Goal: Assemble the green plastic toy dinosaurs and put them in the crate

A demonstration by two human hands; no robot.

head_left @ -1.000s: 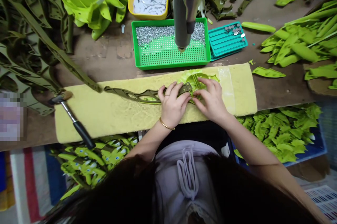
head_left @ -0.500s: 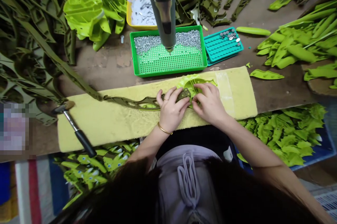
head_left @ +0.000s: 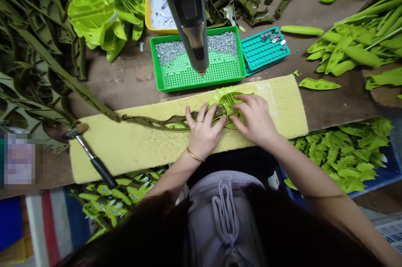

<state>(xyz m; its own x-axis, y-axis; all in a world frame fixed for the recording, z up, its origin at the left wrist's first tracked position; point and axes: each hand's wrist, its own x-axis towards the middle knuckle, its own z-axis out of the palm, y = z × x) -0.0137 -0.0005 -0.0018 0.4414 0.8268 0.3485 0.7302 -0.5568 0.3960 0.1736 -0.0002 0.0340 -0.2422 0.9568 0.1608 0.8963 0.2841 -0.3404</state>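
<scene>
A long, curved olive plastic piece [head_left: 150, 124] lies across the yellow padded cloth [head_left: 132, 154], its right end over a hollow lime-green plastic shell [head_left: 224, 95]. My left hand [head_left: 204, 130] presses down on that end, fingers spread on top and thumb at its near edge, holding it. At the shell's right side my right hand [head_left: 257, 122] grips it with curled fingers, the thumb near the olive end. Whether anything small sits between the right fingertips is hidden. Above and beyond both hands hangs a power screwdriver [head_left: 194, 45], tip downward.
Behind the cloth stand a green perforated tray [head_left: 201, 78] of screws, a teal tray [head_left: 266, 51] with small metal discs and a yellow bin [head_left: 147, 18] of white pieces. A hammer [head_left: 97, 164] lies at left. Olive parts [head_left: 40, 62] and lime-green parts [head_left: 354, 49] are heaped around.
My right hand's fingers have spread a little and shifted slightly right along the shell. The left hand stays on the olive piece. The whole view has shifted slightly.
</scene>
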